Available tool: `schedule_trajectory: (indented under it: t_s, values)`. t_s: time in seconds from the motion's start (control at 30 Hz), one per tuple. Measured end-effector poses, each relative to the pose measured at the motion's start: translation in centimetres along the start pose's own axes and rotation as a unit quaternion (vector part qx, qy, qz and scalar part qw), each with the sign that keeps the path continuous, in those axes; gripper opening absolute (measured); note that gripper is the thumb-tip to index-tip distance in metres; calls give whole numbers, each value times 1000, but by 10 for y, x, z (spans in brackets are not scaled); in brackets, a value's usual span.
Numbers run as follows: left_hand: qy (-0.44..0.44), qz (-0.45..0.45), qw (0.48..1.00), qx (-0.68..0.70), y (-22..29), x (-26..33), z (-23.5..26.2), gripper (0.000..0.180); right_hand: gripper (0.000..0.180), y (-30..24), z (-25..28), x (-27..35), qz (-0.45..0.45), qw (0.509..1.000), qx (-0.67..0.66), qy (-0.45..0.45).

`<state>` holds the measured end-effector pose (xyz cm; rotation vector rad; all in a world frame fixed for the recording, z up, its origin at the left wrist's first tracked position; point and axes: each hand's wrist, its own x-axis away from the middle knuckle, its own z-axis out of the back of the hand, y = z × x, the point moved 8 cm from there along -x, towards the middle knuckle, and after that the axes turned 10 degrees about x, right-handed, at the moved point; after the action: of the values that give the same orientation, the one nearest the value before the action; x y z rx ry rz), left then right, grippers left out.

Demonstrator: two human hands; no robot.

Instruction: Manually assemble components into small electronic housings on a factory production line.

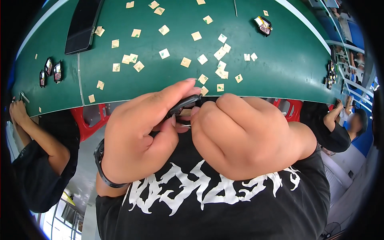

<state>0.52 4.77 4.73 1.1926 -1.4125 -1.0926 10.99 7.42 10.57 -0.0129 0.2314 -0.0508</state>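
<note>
Close to my chest, at the near edge of the table, my left hand [136,134] grips a small black device casing [183,105] between thumb and fingers. Part of the casing's inside shows between the hands, with a small pale patch in it. My right hand [244,136] is curled closed, its thumb and fingertips pressed together at the casing's right side. Whatever those fingertips pinch is hidden. Just beyond the hands lie small square paper pieces [220,87], pale with green marks.
Many more paper squares are strewn over the green table [160,76]. A dark flat tablet-like device [84,26] lies far left. Small opened black devices [58,72] sit at left, another [263,25] at far right. People work on both sides, near red stools [90,122].
</note>
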Motion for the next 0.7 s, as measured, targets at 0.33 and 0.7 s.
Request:
schedule_trajectory:
  t_s: [0.33,0.7]
  values:
    - [151,87,974,143,-22,19,50,42,19,118,10,66,-435,897,-76,35]
    - [446,-3,832,-331,-8,92,197,29,51,208,-42,132,-513,847,-101,97]
